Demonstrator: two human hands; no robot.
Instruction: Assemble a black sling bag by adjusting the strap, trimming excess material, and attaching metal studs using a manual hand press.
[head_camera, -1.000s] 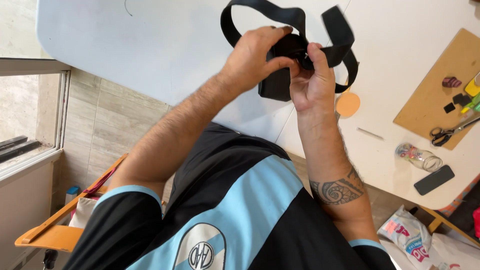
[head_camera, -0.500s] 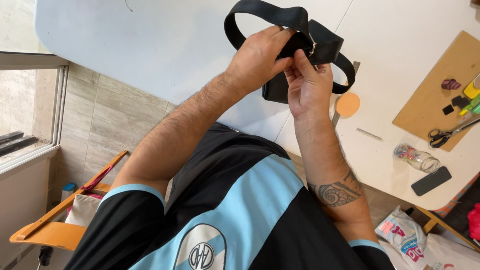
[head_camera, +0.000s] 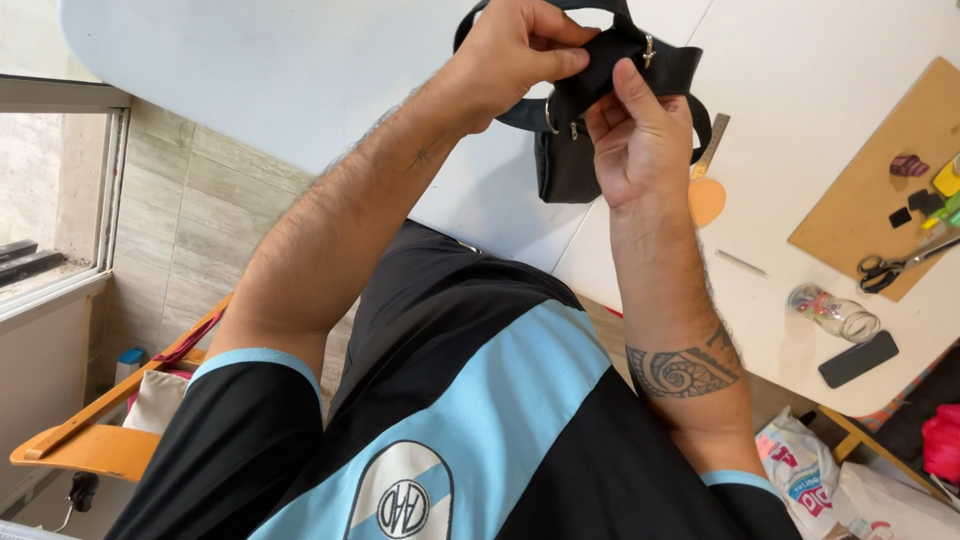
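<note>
A white counter (head_camera: 300, 70) fills the top of the view; its near edge runs on a slant from upper left down to the lower right, and the person's torso stands close against it. Left of that edge there is open room above a tiled wall and a wooden chair (head_camera: 90, 440). The stretch of counter left of the hands carries nothing; the crowded part is to the right.

Both hands are raised over the counter, forearms reaching up and converging. The left hand (head_camera: 520, 50) comes in from the left, knuckles up, its grip pinched together on the black strap (head_camera: 690, 75) where it meets a metal ring. The right hand (head_camera: 640, 140) is upright with the palm turned toward the camera, thumb pointing up, its grip clamped on the same strap just above the small black bag (head_camera: 565, 165). The bag hangs below the two hands, held in the air over the counter near its front edge, with the strap looping up and round to the right.

Just right of the right hand lie an orange disc (head_camera: 706, 200) and a metal ruler (head_camera: 712, 142). Further right sit a brown board (head_camera: 870, 190) with scissors (head_camera: 895, 265) at its lower edge, a small clear jar (head_camera: 835, 312) on its side, and a dark phone (head_camera: 858, 358) near the counter's lower edge
</note>
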